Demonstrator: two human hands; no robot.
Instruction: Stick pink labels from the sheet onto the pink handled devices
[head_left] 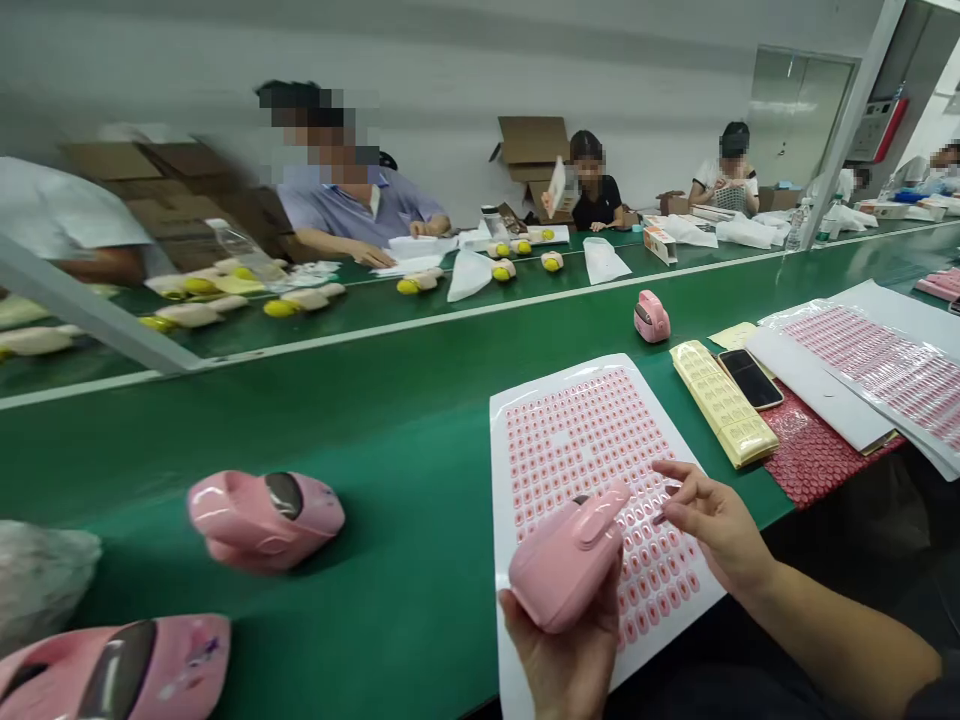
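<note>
Hands apart, left hand point(559, 665) gripping a pink plastic case point(570, 565), right hand point(716, 525) above a sticker sheet point(592, 440).

My green bench point(360, 430) carries a white sheet of pink stickers point(577, 430), a pink plastic device point(262, 520) left of it, another point(651, 316) farther along, a third point(120, 670) nearest me, a cream blister tray point(724, 403), and a smartphone point(750, 380) just beside that tray.
</note>
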